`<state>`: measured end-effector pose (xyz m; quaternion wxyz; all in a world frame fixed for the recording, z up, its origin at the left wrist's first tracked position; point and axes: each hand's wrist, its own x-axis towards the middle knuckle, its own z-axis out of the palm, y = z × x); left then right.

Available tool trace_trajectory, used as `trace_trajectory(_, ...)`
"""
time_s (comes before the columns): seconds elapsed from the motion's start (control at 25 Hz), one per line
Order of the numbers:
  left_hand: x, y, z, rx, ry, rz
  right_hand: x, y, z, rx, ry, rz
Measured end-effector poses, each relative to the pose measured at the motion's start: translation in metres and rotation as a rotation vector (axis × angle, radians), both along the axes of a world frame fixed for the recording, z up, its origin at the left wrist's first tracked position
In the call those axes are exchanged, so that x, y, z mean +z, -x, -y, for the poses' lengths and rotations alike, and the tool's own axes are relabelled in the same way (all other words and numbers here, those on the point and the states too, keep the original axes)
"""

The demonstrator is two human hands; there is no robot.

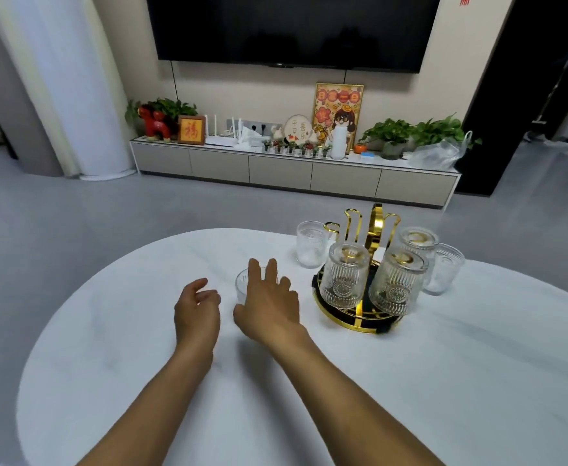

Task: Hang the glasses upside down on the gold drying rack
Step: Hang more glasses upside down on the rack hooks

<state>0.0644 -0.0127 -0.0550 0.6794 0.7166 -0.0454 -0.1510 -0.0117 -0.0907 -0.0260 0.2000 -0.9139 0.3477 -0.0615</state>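
Observation:
The gold drying rack (pixel 352 326) stands on the white table at the right, with three ribbed glasses hung upside down on its pegs: a front left glass (pixel 344 275), a front right glass (pixel 397 284) and a back one (pixel 418 243). Two upright glasses stand on the table beside it, one behind left (pixel 311 243) and one at the right (pixel 444 269). A third upright glass (pixel 243 284) stands near the middle, mostly hidden behind my right hand (pixel 270 304), whose fingers are spread just in front of it. My left hand (pixel 196 307) hovers open to the left, holding nothing.
The oval white table (pixel 141 364) ends close beyond the rack. Past it lie a grey floor and a long low cabinet (pixel 292 169) with plants, frames and a white jug, under a wall-mounted television.

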Motion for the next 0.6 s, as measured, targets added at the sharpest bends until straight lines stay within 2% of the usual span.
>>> trace_trajectory(0.08, -0.004, -0.004, -0.003, -0.057, -0.017, -0.151, -0.011, -0.018, 0.004, -0.05, -0.034, -0.049)
trace_trajectory(0.2, -0.003, -0.004, 0.001, -0.163, -0.07, -0.28, -0.015, -0.022, 0.015, -0.086, -0.07, 0.035)
trace_trajectory(0.32, 0.002, -0.005, 0.005, -0.246, -0.029, -0.389, -0.005, -0.006, 0.018, -0.155, -0.355, 0.337)
trace_trajectory(0.4, 0.01, -0.008, 0.005, -0.298, 0.12, -0.478, 0.006, 0.009, 0.019, -0.178, -0.495, 0.643)
trace_trajectory(0.48, 0.024, -0.003, 0.009, -0.394, 0.348, -0.51, 0.023, 0.025, 0.019, -0.149, -0.6, 0.851)
trace_trajectory(0.56, 0.041, 0.007, 0.016, -0.447, 0.521, -0.509, 0.043, 0.039, 0.021, -0.081, -0.625, 0.914)
trace_trajectory(0.6, 0.05, 0.01, 0.02, -0.448, 0.574, -0.512, 0.053, 0.044, 0.025, -0.037, -0.606, 0.88)
